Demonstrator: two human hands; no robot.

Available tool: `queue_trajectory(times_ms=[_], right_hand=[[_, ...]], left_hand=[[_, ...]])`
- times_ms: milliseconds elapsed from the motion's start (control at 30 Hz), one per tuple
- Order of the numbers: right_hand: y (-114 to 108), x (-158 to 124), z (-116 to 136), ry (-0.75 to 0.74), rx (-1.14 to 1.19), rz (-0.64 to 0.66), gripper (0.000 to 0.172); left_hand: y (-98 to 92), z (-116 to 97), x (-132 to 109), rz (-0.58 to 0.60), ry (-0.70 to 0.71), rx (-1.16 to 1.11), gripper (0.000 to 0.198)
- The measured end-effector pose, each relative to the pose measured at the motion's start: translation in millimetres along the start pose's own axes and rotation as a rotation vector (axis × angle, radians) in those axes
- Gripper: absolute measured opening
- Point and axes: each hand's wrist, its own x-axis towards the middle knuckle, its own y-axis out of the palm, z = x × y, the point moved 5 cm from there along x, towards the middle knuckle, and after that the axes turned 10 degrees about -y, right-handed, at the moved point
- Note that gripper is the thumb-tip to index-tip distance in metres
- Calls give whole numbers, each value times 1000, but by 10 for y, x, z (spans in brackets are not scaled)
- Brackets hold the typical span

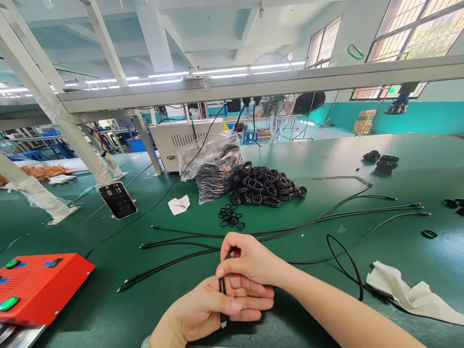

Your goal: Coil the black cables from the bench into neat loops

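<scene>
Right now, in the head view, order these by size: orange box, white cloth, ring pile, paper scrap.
Orange box and white cloth look about equal, though nearness makes that unsure. Next, ring pile, then paper scrap.

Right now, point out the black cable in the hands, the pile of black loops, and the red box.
black cable (222, 294): head view, on its held end.
pile of black loops (266, 188): head view, middle of the heap.
red box (39, 285): head view, top face.

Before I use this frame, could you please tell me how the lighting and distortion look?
In the head view, the wide lens bows the overhead beam; the windows glare nearly white; the left hand, right hand and black cable look sharp, with soft shadow on the green table mat.
</scene>
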Motion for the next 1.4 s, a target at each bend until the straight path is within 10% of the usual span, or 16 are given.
queue_trajectory(times_ms=[500, 733, 1133, 1400], right_hand=[[473, -238, -236, 232, 2, 270, 15], [433, -499, 163, 121, -756, 723, 25], [256, -572, 679, -108, -927, 637, 14], [-186, -59, 394, -109, -511, 81, 15]], left_hand=[[-122, -335, -191, -14, 354, -197, 44], [-376, -482, -324, -230, 492, -182, 52], [-480, -357, -260, -241, 315, -149, 40], [-261, -129, -154, -27, 147, -72, 39]])
